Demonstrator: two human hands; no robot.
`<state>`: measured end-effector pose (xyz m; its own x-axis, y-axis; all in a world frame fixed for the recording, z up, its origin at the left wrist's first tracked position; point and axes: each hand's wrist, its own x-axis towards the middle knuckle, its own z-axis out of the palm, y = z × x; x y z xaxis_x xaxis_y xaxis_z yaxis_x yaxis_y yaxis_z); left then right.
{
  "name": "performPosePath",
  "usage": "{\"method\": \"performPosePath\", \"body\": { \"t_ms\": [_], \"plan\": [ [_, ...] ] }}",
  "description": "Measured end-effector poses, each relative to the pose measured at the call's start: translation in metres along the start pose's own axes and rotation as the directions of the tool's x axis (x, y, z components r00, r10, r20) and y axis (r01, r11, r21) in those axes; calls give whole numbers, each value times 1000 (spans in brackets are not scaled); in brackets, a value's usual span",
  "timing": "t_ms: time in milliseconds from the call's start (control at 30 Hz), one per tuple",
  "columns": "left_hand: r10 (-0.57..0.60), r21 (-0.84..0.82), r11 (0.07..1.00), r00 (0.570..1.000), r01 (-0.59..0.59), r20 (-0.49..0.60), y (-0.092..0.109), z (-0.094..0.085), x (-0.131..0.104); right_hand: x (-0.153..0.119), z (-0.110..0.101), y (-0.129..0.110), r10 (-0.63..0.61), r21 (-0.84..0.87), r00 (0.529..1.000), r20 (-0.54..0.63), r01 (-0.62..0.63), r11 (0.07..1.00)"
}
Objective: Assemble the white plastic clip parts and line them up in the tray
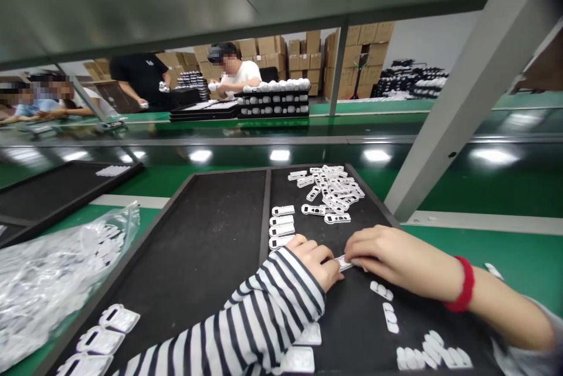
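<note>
Between my two hands, low over the black tray, is a small white plastic panel. My left hand, in a striped sleeve, pinches its left end. The fingers of my right hand, with a red band at the wrist, close on its right end. Most of the panel is covered by my fingers. A column of similar panels with dark windows lies just beyond my left hand. Farther back is a loose heap of panels. Small white oval button strips lie near my right hand.
A clear plastic bag of white parts lies left of the tray. Larger white housings sit in the tray's near left corner. A grey slanted post rises at right. Beyond the green line, a person works beside stacked trays.
</note>
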<state>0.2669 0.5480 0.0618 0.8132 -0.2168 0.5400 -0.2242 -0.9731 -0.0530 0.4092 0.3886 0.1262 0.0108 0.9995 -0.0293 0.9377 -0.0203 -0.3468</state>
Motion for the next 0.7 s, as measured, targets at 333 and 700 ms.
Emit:
{"method": "performPosePath", "body": {
  "t_ms": [333, 700],
  "plan": [
    [-21, -37, 999, 998, 19, -55, -3, -7, 3, 4, -10, 7, 76, 117, 997, 0, -76, 990],
    [-266, -190, 946, 964, 264, 16, -8, -14, 8, 1, -20, 9, 80, 351, 993, -83, -46, 935]
  ]
}}
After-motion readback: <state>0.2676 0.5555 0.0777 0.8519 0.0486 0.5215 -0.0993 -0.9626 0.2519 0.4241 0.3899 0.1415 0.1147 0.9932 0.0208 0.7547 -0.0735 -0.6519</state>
